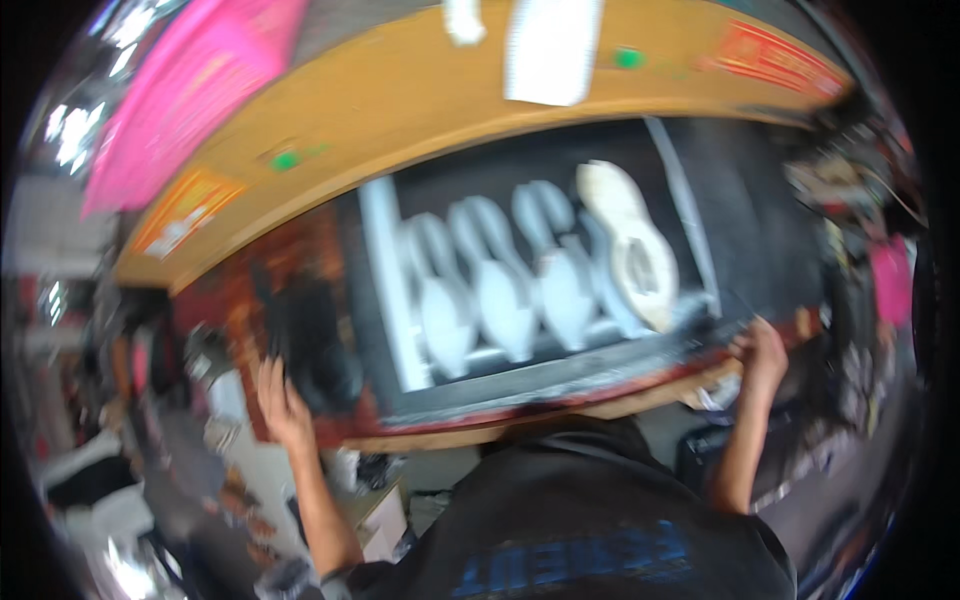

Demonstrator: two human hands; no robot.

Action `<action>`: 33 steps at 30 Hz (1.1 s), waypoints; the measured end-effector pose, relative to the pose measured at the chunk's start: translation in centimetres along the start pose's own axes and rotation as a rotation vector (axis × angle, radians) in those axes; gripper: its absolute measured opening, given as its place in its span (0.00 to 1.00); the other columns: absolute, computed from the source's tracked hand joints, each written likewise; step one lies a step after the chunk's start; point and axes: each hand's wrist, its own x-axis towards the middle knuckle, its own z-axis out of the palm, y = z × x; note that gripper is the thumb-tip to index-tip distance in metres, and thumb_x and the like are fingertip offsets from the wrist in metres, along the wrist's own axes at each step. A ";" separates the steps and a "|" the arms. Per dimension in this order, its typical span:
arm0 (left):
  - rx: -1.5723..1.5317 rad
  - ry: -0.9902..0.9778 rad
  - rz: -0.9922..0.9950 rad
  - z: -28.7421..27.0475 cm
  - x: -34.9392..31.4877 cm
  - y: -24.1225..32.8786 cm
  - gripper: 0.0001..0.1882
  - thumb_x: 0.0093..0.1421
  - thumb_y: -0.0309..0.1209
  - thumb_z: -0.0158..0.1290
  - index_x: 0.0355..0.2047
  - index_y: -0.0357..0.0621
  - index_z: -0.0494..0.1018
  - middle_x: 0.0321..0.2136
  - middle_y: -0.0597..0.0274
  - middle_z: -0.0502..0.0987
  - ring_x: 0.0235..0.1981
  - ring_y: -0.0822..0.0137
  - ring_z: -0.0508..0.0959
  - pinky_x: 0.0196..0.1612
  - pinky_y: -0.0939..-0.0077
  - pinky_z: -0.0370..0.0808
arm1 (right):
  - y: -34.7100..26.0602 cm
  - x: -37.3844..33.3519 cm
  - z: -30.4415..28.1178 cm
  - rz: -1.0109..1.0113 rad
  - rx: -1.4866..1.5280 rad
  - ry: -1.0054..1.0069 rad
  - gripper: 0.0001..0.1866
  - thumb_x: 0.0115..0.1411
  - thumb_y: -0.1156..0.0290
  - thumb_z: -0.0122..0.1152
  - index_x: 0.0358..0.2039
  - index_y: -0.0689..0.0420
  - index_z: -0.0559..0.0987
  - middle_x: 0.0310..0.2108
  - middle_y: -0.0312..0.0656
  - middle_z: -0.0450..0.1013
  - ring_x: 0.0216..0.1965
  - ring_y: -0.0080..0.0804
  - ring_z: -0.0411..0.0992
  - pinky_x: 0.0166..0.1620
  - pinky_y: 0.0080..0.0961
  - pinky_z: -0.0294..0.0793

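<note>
At the worktop's (420, 110) near edge, the left hand (283, 405) and right hand (760, 352) curl their fingers round the corners of a wide dark tray (560, 375) of white shoe soles (520, 290), which looks stiff, heavy and best carried level by both ends.

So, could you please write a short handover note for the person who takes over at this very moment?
Left hand: on the near left edge of the dark flat printing frame; the picture is too blurred to tell its grip.
Right hand: grips the frame's near right edge.
The frame lies on the orange wooden worktable.
Four pale sole-shaped pieces and one cream sole-shaped piece lie in a row inside it.
Done and left: cannot tell.
</note>
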 end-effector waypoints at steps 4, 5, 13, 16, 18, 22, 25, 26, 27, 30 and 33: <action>0.161 -0.405 0.113 6.3 -7.3 0.3 0.24 0.72 0.35 0.56 0.65 0.37 0.75 0.66 0.38 0.73 0.65 0.40 0.74 0.71 0.52 0.67 | 0.1 -1.0 -2.5 -0.048 0.073 0.002 0.13 0.73 0.66 0.65 0.50 0.63 0.84 0.35 0.41 0.82 0.32 0.31 0.82 0.33 0.28 0.84; 0.166 -0.209 0.314 6.8 -7.9 0.5 0.24 0.74 0.33 0.55 0.66 0.33 0.73 0.64 0.38 0.74 0.65 0.42 0.74 0.70 0.53 0.68 | 0.7 -0.5 -3.6 -0.044 0.111 0.054 0.13 0.74 0.64 0.65 0.49 0.61 0.84 0.35 0.40 0.82 0.31 0.28 0.82 0.33 0.26 0.84; -0.042 -0.015 0.099 7.1 -2.3 3.0 0.29 0.74 0.48 0.57 0.59 0.30 0.78 0.56 0.33 0.79 0.57 0.35 0.79 0.61 0.40 0.75 | 8.3 1.5 -13.6 0.160 -0.258 0.404 0.14 0.67 0.65 0.62 0.39 0.63 0.87 0.28 0.38 0.81 0.24 0.25 0.78 0.29 0.26 0.80; -0.149 -0.072 0.129 7.5 1.8 5.8 0.22 0.74 0.37 0.56 0.59 0.31 0.76 0.57 0.37 0.79 0.58 0.40 0.78 0.63 0.48 0.73 | 7.1 1.1 -13.0 0.110 -1.283 0.246 0.21 0.66 0.55 0.65 0.40 0.65 0.86 0.27 0.53 0.80 0.30 0.33 0.82 0.38 0.35 0.80; -0.369 -0.192 0.029 7.5 3.8 9.5 0.19 0.75 0.28 0.54 0.61 0.28 0.75 0.60 0.39 0.78 0.61 0.45 0.77 0.67 0.56 0.71 | 4.1 1.1 -9.4 0.003 -1.092 0.140 0.23 0.65 0.51 0.67 0.43 0.63 0.86 0.36 0.57 0.83 0.43 0.48 0.84 0.48 0.42 0.81; -0.691 -0.376 0.208 9.4 4.6 21.9 0.12 0.67 0.21 0.54 0.48 0.33 0.81 0.49 0.44 0.82 0.53 0.47 0.82 0.60 0.57 0.76 | -0.4 -0.3 5.2 -0.639 -0.725 -0.167 0.34 0.61 0.51 0.71 0.63 0.57 0.80 0.57 0.57 0.79 0.60 0.55 0.76 0.65 0.46 0.74; -0.913 -0.530 0.463 13.0 2.5 31.8 0.12 0.63 0.24 0.59 0.46 0.35 0.82 0.50 0.45 0.82 0.53 0.40 0.81 0.60 0.51 0.77 | -0.7 -0.9 16.6 -0.804 -0.872 -0.459 0.43 0.55 0.47 0.75 0.68 0.53 0.77 0.71 0.64 0.63 0.71 0.67 0.61 0.72 0.54 0.63; -0.945 -0.499 0.541 14.2 1.8 34.2 0.12 0.62 0.25 0.60 0.46 0.36 0.82 0.51 0.46 0.82 0.55 0.41 0.80 0.61 0.50 0.76 | -0.3 -1.1 19.0 -0.756 -0.973 -0.515 0.44 0.53 0.47 0.76 0.68 0.50 0.76 0.72 0.64 0.61 0.72 0.68 0.59 0.72 0.56 0.63; -0.953 -0.491 0.610 15.3 1.3 35.9 0.13 0.61 0.26 0.61 0.46 0.36 0.82 0.52 0.47 0.81 0.57 0.41 0.79 0.63 0.49 0.75 | 0.0 -1.2 20.9 -0.752 -1.051 -0.560 0.45 0.51 0.47 0.77 0.69 0.48 0.76 0.73 0.64 0.58 0.72 0.69 0.58 0.72 0.57 0.62; -0.853 -0.403 0.554 17.7 0.5 38.0 0.14 0.60 0.29 0.63 0.45 0.38 0.83 0.55 0.50 0.81 0.61 0.44 0.76 0.65 0.49 0.73 | 0.7 -0.8 22.9 -0.803 -1.011 -0.516 0.40 0.47 0.52 0.75 0.64 0.45 0.81 0.72 0.60 0.61 0.71 0.67 0.60 0.71 0.56 0.63; -0.828 -0.321 0.574 18.8 0.1 37.9 0.15 0.59 0.31 0.64 0.45 0.39 0.83 0.56 0.51 0.80 0.63 0.45 0.74 0.68 0.50 0.71 | -0.6 0.7 21.6 -0.582 -0.557 -0.596 0.37 0.45 0.63 0.78 0.60 0.48 0.85 0.68 0.51 0.67 0.68 0.51 0.68 0.68 0.42 0.71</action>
